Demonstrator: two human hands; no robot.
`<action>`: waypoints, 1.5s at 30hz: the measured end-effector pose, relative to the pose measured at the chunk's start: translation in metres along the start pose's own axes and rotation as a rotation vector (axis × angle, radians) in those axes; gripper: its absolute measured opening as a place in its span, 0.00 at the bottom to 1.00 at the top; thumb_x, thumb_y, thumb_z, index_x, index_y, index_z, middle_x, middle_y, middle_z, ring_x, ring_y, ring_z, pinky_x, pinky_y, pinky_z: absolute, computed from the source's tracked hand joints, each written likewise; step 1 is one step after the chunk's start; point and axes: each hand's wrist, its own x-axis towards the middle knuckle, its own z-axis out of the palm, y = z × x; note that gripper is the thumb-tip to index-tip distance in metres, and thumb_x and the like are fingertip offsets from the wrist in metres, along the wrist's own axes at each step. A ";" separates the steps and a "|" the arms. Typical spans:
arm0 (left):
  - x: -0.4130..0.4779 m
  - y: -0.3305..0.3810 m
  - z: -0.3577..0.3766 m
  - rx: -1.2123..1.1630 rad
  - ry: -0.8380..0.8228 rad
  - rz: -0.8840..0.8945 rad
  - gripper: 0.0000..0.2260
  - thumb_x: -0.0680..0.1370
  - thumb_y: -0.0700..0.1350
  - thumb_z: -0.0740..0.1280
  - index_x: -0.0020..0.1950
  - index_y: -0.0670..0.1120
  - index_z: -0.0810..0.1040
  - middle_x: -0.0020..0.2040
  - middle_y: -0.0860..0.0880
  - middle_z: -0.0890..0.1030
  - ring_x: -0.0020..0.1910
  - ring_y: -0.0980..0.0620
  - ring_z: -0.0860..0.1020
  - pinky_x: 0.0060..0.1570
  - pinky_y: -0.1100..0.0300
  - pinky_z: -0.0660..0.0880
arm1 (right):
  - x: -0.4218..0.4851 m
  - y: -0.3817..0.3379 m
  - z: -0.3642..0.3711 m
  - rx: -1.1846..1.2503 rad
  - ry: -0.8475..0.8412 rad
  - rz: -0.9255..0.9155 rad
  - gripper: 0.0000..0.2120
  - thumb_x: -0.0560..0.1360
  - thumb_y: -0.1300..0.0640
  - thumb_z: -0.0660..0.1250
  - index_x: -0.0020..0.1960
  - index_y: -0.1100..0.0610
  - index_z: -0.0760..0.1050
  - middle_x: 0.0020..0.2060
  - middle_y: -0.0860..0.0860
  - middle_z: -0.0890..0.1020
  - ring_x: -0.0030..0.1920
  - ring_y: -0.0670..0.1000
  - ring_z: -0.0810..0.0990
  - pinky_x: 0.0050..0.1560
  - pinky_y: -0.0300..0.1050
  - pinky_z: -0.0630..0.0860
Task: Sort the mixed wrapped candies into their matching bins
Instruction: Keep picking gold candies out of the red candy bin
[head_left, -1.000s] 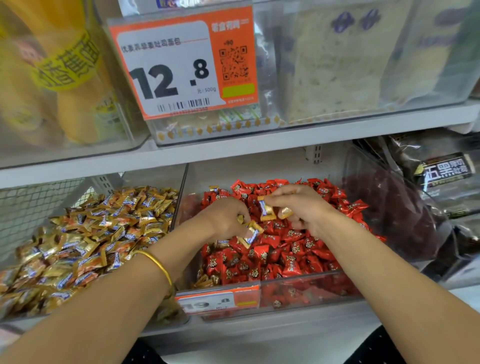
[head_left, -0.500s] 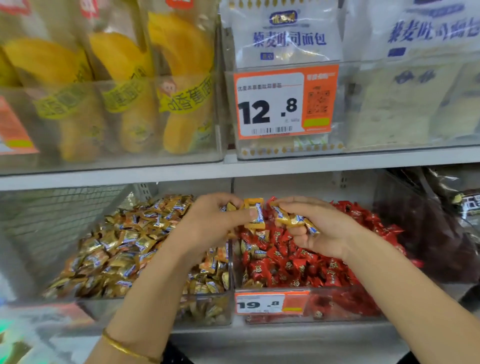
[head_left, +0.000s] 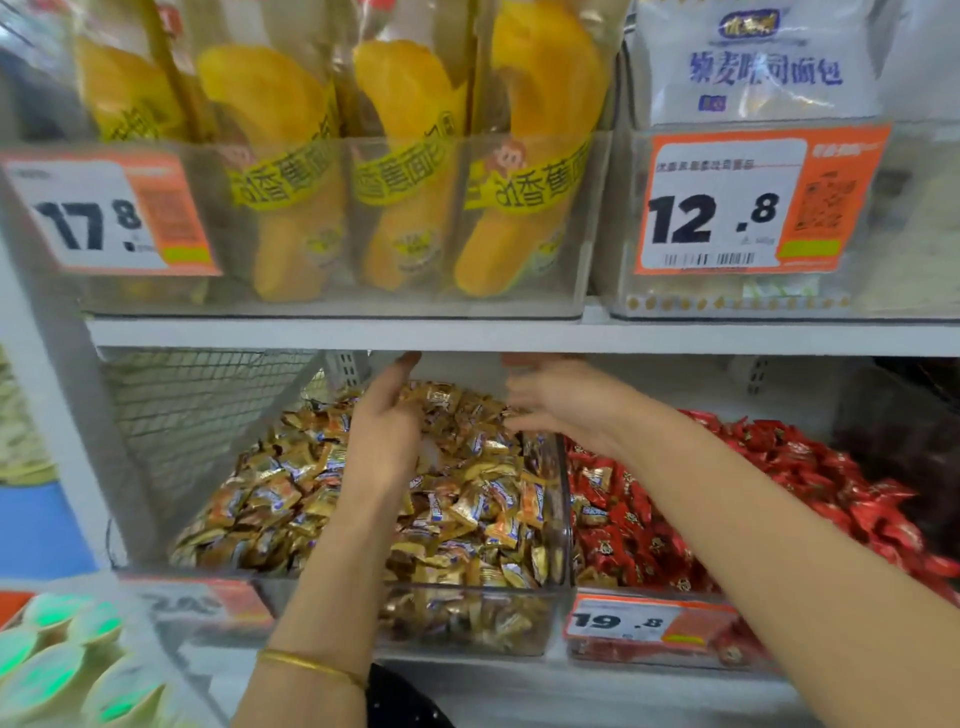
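Observation:
A clear bin (head_left: 467, 613) on the lower shelf is heaped with gold-wrapped candies (head_left: 291, 499). To its right a second clear bin (head_left: 649, 649) holds red-wrapped candies (head_left: 779, 467), with a few gold ones (head_left: 589, 514) along its left edge. My left hand (head_left: 387, 426) hovers over the back of the gold heap, fingers spread and holding nothing. My right hand (head_left: 563, 400) is over the gold bin's back right corner, fingers extended and empty.
The upper shelf edge (head_left: 519, 335) runs just above both hands. Above it stand banana-cake packs (head_left: 395, 171) and white bread bags (head_left: 763, 67) behind price tags. A wire mesh divider (head_left: 171, 415) walls the gold bin's left. Green cups (head_left: 57, 665) sit at lower left.
Both hands carried gold candies from over the red bin leftward to the gold bin and let them go; they are now empty. The camera view swung left as well.

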 end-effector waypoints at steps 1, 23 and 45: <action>-0.002 0.001 0.001 0.028 -0.004 0.049 0.27 0.75 0.28 0.53 0.70 0.49 0.69 0.64 0.56 0.72 0.42 0.75 0.76 0.43 0.78 0.70 | -0.004 0.006 -0.008 0.010 0.004 -0.052 0.21 0.79 0.68 0.58 0.70 0.72 0.60 0.69 0.65 0.66 0.67 0.61 0.70 0.66 0.44 0.69; 0.009 -0.021 0.095 0.222 -0.410 0.250 0.21 0.72 0.29 0.61 0.53 0.53 0.80 0.58 0.63 0.73 0.63 0.64 0.68 0.58 0.78 0.61 | 0.025 0.117 -0.062 -1.140 -0.035 -0.074 0.29 0.70 0.50 0.73 0.67 0.59 0.70 0.63 0.56 0.72 0.60 0.56 0.74 0.62 0.49 0.72; 0.006 -0.015 0.093 0.254 -0.427 0.282 0.19 0.72 0.30 0.62 0.52 0.53 0.80 0.57 0.60 0.75 0.59 0.70 0.68 0.57 0.80 0.58 | 0.009 0.096 -0.092 0.041 -0.066 0.347 0.09 0.72 0.68 0.69 0.48 0.57 0.73 0.43 0.55 0.77 0.32 0.45 0.70 0.24 0.33 0.67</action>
